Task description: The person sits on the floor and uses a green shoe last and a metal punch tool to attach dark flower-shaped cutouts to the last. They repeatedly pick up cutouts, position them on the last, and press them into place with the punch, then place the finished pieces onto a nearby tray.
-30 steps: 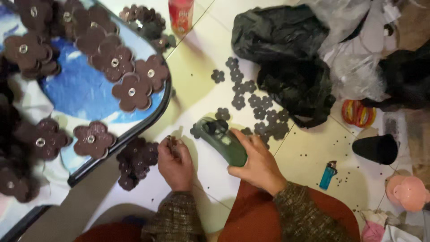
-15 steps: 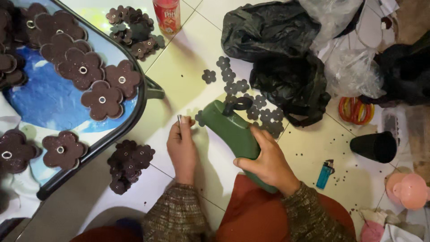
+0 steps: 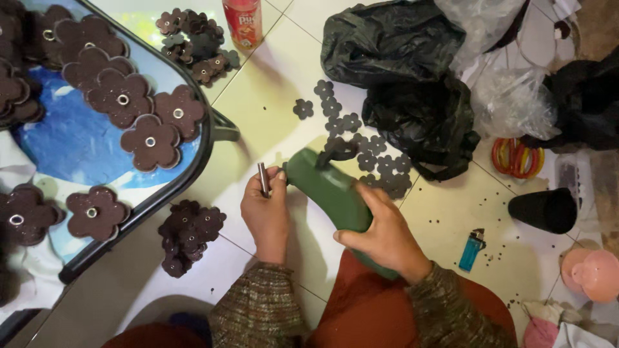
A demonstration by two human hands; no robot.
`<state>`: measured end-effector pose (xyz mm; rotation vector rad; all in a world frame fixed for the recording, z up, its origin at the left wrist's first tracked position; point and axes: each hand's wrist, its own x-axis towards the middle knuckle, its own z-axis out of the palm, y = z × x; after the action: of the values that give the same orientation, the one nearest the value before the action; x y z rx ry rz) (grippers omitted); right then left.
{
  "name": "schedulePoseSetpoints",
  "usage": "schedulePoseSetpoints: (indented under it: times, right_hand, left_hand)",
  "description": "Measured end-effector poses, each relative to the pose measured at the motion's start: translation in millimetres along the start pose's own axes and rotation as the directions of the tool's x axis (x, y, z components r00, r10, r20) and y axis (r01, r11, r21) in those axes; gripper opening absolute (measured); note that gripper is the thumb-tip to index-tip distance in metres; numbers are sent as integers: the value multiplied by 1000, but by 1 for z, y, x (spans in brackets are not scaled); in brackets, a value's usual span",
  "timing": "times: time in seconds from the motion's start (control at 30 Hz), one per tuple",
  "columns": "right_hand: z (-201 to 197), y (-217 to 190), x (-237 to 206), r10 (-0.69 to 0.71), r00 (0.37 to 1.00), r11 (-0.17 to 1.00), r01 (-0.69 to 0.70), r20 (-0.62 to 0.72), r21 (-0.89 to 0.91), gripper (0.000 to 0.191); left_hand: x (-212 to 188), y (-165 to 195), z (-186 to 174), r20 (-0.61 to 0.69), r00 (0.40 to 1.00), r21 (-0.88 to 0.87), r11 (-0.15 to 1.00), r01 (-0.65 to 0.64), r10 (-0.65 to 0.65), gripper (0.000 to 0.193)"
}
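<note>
Dark flower cutouts lie scattered on the floor beside a black bag, with a small pile by the tray. The left hand pinches what seems a small metal tube, its grip closed. The right hand clamps the green tool.
</note>
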<state>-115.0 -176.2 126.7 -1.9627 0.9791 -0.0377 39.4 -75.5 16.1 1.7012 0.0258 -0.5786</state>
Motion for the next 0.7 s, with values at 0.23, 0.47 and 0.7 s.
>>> schedulePoseSetpoints:
  times: [0.23, 0.47, 0.7]
  right_hand:
    - [7, 15, -5, 6, 1000, 932, -4, -4, 363, 87]
    - [0, 51, 10, 271, 948, 591, -302, 169, 748, 73]
    - [2, 41, 5, 119, 918, 295, -397, 379, 869, 74]
  left_hand:
    - [6, -17, -5, 10, 994, -131, 985, 109, -109, 18]
    - [-8, -7, -14, 73, 980, -409, 891, 196, -183, 23]
    - [-4, -14, -19, 63, 992, -186, 975, 122, -112, 33]
